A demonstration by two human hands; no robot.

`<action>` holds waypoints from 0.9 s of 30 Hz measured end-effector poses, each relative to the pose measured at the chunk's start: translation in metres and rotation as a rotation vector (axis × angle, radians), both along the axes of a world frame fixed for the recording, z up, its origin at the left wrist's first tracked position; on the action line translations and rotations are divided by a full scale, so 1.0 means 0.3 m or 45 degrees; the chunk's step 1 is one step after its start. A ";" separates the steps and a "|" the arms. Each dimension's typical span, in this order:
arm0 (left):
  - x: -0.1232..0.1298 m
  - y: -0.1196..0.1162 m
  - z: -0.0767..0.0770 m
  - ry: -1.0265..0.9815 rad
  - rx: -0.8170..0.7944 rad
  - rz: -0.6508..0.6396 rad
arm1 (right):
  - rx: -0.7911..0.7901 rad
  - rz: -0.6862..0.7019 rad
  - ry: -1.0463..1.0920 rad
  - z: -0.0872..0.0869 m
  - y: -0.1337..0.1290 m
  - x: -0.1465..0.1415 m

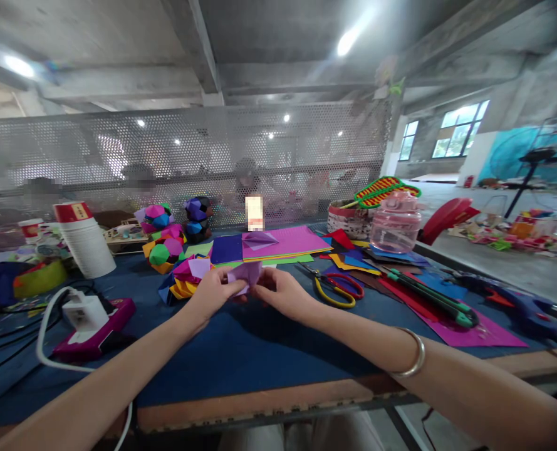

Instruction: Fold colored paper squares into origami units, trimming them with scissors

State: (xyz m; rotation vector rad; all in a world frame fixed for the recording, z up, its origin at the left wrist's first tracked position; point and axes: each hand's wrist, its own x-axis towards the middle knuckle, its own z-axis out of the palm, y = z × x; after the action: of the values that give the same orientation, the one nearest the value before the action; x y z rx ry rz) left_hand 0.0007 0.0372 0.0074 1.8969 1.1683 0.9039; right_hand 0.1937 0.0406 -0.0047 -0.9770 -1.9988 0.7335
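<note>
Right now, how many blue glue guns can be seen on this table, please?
2. One glue gun is near the left end of the table; the second glue gun is near the right end. Others may be hidden in the clutter.

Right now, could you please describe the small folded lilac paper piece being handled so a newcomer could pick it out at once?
Over the wide dark-blue tabletop, the bare left hand and bare right hand sit close. Between them is the lilac piece. Being held sets it apart from the loose folded lilac paper lying on pink sheets behind.
</note>
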 end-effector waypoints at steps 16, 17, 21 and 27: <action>0.003 -0.020 0.018 0.024 0.454 0.020 | 0.252 -0.055 -0.265 0.024 -0.031 0.014; 0.000 -0.021 0.018 0.033 0.476 0.037 | 0.263 -0.046 -0.258 0.024 -0.034 0.012; -0.001 -0.026 0.019 0.052 0.516 0.065 | 0.294 -0.016 -0.226 0.031 -0.041 0.010; 0.022 -0.047 0.030 0.011 0.524 0.071 | 0.318 -0.056 -0.170 0.036 -0.042 0.009</action>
State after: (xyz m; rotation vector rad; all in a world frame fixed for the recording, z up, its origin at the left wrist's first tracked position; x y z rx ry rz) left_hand 0.0072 0.0232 0.0163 2.1990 1.1066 1.2439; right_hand 0.1965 0.0281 0.0061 -0.9376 -2.1160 0.3908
